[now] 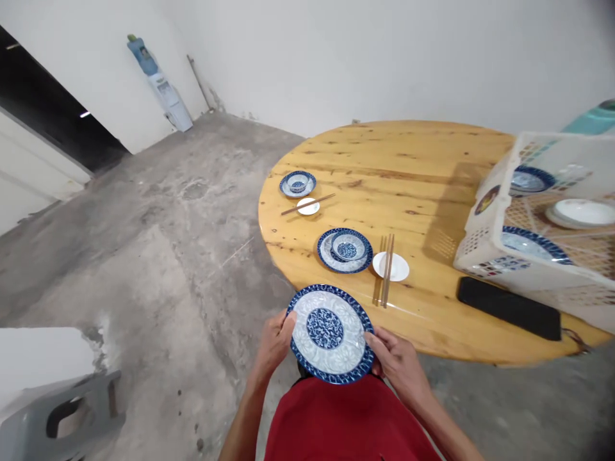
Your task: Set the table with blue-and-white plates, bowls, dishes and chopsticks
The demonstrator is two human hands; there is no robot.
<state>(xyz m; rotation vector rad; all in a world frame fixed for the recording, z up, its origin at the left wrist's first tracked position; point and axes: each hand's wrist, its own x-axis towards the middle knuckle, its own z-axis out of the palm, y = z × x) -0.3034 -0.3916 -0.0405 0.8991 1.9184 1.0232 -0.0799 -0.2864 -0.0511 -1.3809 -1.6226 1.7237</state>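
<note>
1. A round plate (330,333) with a dark blue patterned rim, a pale blue-white band and a blue floral medallion at its centre is held face up, roughly level, at the near edge of a round wooden table.
2. The left hand (273,342) grips its left rim; the right hand (396,358) grips its right rim, thumbs on top.
</note>
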